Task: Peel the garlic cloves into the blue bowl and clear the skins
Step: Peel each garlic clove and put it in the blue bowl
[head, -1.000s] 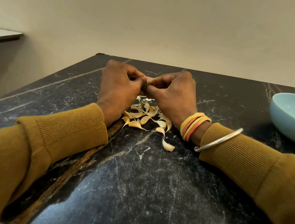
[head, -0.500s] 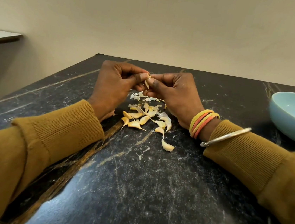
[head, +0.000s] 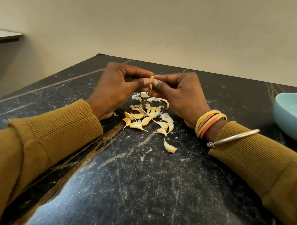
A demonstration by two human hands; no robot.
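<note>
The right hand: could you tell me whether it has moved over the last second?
Yes. The right hand has shifted slightly right, toward the bowl, uncovering more of the pile on the table.

Clove [head: 151, 79] betw hands [head: 113, 90] [head: 182, 95], garlic pile [head: 149, 118] below on table [head: 135, 185], bowl [head: 295, 118] far rt

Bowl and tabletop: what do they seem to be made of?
Bowl: likely glazed ceramic, pale blue and glossy, with small bright highlights inside. Tabletop: looks like polished black stone, perhaps marble, with white and gold veins and a broad sheen; printed laminate cannot be excluded.
</note>
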